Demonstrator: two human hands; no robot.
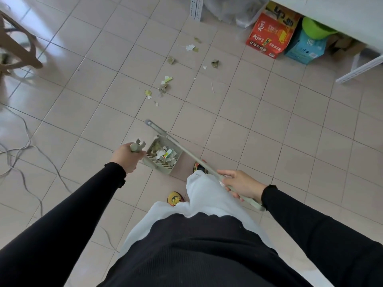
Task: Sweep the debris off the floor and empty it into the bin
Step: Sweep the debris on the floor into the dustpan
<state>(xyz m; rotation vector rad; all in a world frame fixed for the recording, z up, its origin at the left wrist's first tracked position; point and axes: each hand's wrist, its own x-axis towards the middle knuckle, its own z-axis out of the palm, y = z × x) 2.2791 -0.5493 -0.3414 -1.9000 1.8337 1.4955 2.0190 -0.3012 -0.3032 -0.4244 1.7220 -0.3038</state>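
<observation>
Debris [165, 84] is only half dealt with: a trail of paper scraps and leaves runs across the floor [269, 131] toward the far side, well apart from my dustpan [163, 156], which sits near my feet already holding a pile. My left hand [126, 157] is closed on the dustpan's handle, my right hand [241, 183] wrapped around the broom [157, 129] shaft. So I'm mid-sweep. Next I'd reach the broom head out past the far scraps and drag them back. Can't see a bin anywhere.
</observation>
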